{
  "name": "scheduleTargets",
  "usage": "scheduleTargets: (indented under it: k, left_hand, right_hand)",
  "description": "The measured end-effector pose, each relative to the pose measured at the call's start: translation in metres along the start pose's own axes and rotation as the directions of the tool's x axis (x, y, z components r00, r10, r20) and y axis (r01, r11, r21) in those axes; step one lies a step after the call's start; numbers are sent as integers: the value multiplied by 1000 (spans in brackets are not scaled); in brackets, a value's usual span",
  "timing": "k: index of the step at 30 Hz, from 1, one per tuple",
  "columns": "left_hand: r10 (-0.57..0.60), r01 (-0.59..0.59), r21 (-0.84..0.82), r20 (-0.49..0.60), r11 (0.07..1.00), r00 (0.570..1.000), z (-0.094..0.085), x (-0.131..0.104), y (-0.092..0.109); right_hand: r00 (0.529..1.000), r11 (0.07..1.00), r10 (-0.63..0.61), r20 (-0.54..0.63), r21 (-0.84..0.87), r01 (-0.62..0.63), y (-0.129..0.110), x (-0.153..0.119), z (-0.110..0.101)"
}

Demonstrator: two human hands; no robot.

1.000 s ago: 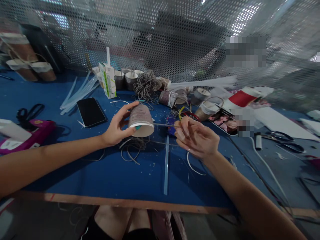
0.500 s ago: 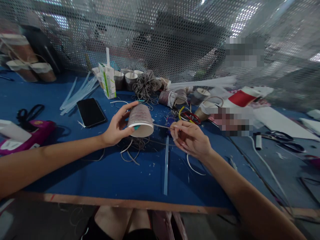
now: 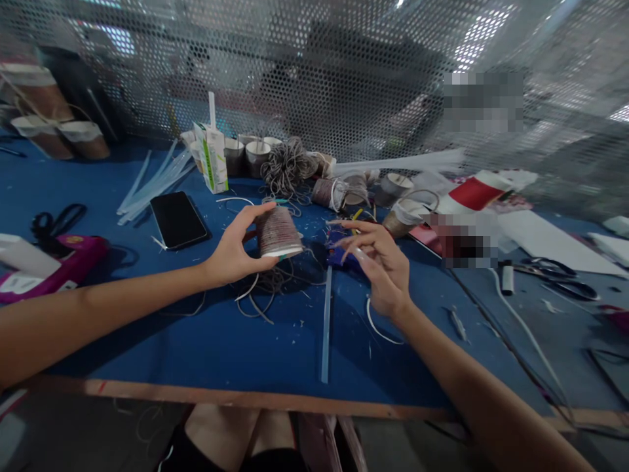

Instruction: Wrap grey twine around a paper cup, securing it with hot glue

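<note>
My left hand is closed around a paper cup wound with grey-brown cord. The cup is tilted, its white rim down and toward me, above the table. My right hand has its fingers apart and holds nothing I can see. It hovers over a blue glue gun, partly covered by the fingers; whether they touch it I cannot tell. A clear glue stick runs from the gun toward the table's front edge. Loose cord lies in a tangle beneath the cup.
On the blue table, a phone lies left of the cup. Behind stand a drink carton, a cord bundle and several cord-wrapped cups. Scissors are at right. A perforated metal screen closes the back.
My right hand has let go of the cord, opened and shifted slightly right, over the glue gun. The cup in my left hand has turned, its opening now facing more downward.
</note>
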State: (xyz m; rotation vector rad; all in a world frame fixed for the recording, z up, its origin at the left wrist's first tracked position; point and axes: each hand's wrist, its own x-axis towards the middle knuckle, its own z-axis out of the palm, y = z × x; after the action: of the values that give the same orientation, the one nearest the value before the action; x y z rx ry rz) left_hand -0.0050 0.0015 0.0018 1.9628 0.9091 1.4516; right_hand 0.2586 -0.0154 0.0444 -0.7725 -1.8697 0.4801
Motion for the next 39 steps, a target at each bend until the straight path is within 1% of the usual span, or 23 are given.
scheduleTargets:
  k: [1, 2, 3, 5, 6, 8, 11, 13, 16, 20, 22, 25, 28, 31, 33, 37, 39]
  left_hand:
    - [14, -14, 27, 12, 1000, 1000, 0, 0, 1]
    - [32, -33, 48, 24, 998, 999, -1, 1, 2]
    - [50, -52, 65, 34, 996, 998, -1, 2, 3]
    - [84, -89, 91, 50, 992, 995, -2, 2, 4]
    - [96, -101, 99, 56, 990, 994, -2, 3, 4]
    - [111, -117, 103, 67, 988, 992, -3, 3, 5]
    - [130, -137, 112, 72, 984, 989, -2, 3, 6]
    - [132, -140, 122, 67, 983, 989, -2, 2, 7]
    - [120, -126, 117, 55, 985, 991, -2, 1, 8]
    - [130, -133, 100, 33, 986, 991, -2, 0, 6]
    - [138, -139, 94, 17, 986, 990, -2, -1, 4]
    - [151, -151, 66, 3, 986, 989, -1, -1, 1]
    - [145, -145, 17, -8, 989, 989, -1, -2, 0]
    - [122, -122, -36, -2, 992, 992, 0, -3, -1]
    - [124, -123, -68, 6, 990, 992, 0, -4, -2]
    - [145, -143, -119, 8, 982, 989, 1, -4, -3]
    - [148, -146, -117, 7, 982, 989, 1, -4, -3]
  right_hand:
    - [998, 993, 39, 56, 111, -45, -4, -2, 1]
    - [987, 972, 79, 138, 210, -107, -7, -4, 2]
    - [966, 945, 110, 235, 276, -175, -11, -5, 4]
    - [905, 911, 130, 406, 311, -270, -17, -7, 6]
    - [878, 910, 124, 463, 300, -287, -19, -8, 8]
    - [842, 923, 103, 529, 265, -279, -21, -7, 9]
    - [822, 936, 92, 562, 232, -263, -20, -6, 9]
    - [823, 927, 94, 561, 252, -277, -19, -5, 10]
    - [839, 893, 137, 527, 300, -335, -20, -6, 11]
    - [863, 804, 230, 450, 412, -429, -19, -6, 14]
    - [860, 754, 269, 434, 460, -468, -16, -5, 15]
    - [852, 707, 345, 394, 488, -512, -11, -2, 14]
    - [857, 674, 413, 307, 529, -514, -8, 1, 13]
    - [858, 671, 457, 236, 542, -507, -6, 4, 12]
    - [843, 666, 492, 217, 530, -525, -5, 5, 12]
    - [774, 624, 594, 221, 480, -616, 1, 5, 13]
    - [759, 631, 629, 171, 459, -626, 5, 5, 13]
